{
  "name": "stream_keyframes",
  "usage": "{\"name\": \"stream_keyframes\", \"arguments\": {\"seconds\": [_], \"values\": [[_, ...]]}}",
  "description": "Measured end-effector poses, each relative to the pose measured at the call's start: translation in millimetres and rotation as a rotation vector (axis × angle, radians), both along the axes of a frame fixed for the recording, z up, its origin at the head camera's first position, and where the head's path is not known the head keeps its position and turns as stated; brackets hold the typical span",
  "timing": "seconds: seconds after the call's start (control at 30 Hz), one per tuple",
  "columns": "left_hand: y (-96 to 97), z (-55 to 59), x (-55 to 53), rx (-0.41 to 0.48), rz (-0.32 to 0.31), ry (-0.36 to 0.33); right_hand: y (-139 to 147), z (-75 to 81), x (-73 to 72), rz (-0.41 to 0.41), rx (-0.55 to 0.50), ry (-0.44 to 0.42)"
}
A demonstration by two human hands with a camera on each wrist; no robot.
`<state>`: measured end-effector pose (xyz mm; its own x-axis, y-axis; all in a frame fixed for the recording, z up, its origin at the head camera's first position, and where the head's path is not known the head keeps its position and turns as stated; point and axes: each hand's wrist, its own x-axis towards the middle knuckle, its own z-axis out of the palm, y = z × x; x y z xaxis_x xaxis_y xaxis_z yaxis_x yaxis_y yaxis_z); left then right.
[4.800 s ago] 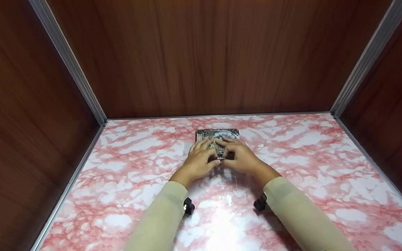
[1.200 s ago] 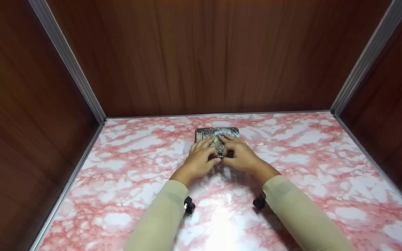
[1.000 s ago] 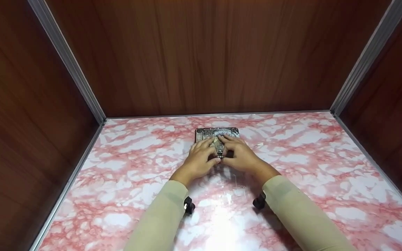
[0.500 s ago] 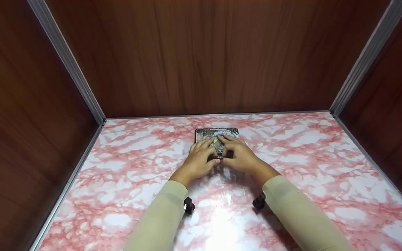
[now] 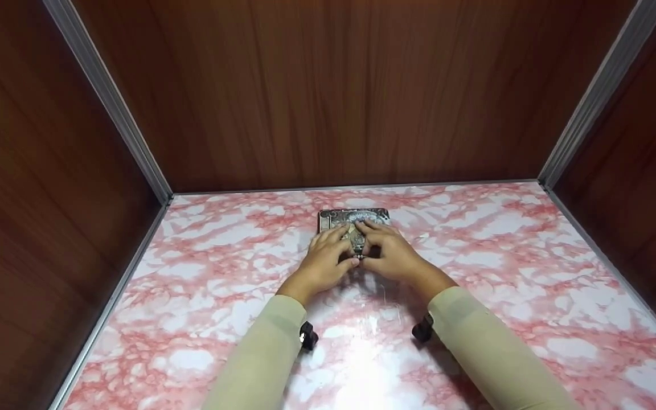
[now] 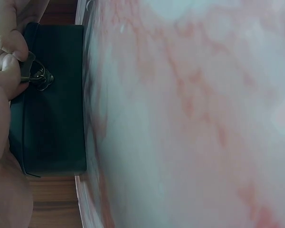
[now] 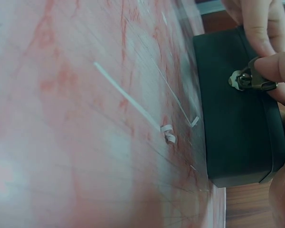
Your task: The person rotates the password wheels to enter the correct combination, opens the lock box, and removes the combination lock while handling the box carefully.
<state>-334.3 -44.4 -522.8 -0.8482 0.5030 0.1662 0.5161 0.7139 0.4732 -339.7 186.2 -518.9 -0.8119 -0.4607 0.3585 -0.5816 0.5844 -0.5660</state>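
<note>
A small box (image 5: pixel 331 220) with a dark patterned lid sits flat on the table, toward the back. Its dark green front (image 6: pixel 54 121) carries a metal clasp (image 7: pixel 244 80) with a swinging metal flap. The thumb and index finger of my left hand (image 5: pixel 323 261) pinch at this clasp, while its other fingers rest on the lid. Mirroring it, my right hand (image 5: pixel 394 256) has its thumb on the flap (image 7: pixel 259 71) and its index finger curled close, the rest lying over the lid. Both thumb tips nearly meet at the front. The hands hide much of the lid.
The table (image 5: pixel 191 296) has a red-and-white marbled top. Brown wood-grain panels (image 5: pixel 328 102) with grey metal edging stand behind it and at both sides. White marks (image 7: pixel 126 95) show on the tabletop before the box. A black wrist camera (image 5: pixel 308 336) sits under a sleeve.
Compared with about five seconds ago, the right fingers lie slightly differently on the lid and the thumbs are a little closer at the clasp. Over the last second almost nothing has moved.
</note>
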Motion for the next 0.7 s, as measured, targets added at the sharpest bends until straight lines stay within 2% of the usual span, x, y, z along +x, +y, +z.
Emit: {"name": "stream_keyframes", "arguments": {"seconds": [0.43, 0.7], "values": [[0.0, -1.1, -0.7, -0.006, 0.002, 0.0, -0.3, 0.7, 0.4, -0.001, 0.008, -0.006], [-0.4, -1.7, -1.1, 0.002, -0.005, 0.012, 0.9, -1.3, -0.3, 0.024, -0.02, 0.02]]}}
